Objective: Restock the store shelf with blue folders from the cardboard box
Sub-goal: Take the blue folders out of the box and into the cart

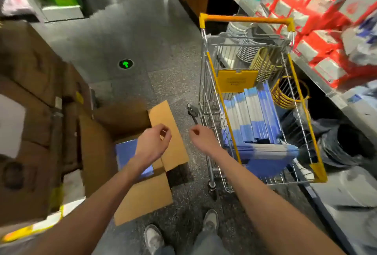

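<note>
Both arms stretched forward: left hand (152, 142) over cardboard box (142, 193), right hand (201, 135) near cart (244, 19). Fingers loosely curled, both hands empty.

Seeing cardboard box (142, 197) sitting on floor left of trolley (244, 18) with folders (125, 152) lying inside, more folders (257, 116) standing in trolley, shelf (356, 110) running along trolley's right, stacked cartons (30, 83) sitting left of box, left hand (153, 142) hovering over box, right hand (204, 136) between box and trolley.

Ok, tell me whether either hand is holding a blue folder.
No: the left hand and right hand hold nothing; blue folders lie in the brown cardboard box and the wire cart.
</note>
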Tool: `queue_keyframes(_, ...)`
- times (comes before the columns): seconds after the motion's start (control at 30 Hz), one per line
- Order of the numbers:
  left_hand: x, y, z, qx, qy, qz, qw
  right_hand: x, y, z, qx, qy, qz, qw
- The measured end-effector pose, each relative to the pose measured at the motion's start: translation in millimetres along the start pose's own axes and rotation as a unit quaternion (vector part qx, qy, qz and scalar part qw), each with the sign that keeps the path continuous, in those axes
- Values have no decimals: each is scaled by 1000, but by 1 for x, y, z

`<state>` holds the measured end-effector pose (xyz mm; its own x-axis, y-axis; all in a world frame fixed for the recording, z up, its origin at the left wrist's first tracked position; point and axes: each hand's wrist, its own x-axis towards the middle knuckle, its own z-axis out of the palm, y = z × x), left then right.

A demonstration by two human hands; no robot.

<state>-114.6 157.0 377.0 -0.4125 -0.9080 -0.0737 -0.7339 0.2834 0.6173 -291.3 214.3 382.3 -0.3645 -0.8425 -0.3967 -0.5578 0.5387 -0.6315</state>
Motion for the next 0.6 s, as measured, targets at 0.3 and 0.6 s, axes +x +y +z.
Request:
queue_keyframes(0.3, -40, -137, -69, -44, 37, -177, 983, 10, -98, 109, -123, -141, -112, 976)
queue_keyframes(0.6, -18, -214, -64, -59, 40, -288, 955, 86, -127, 182, -153, -243, -116, 951)
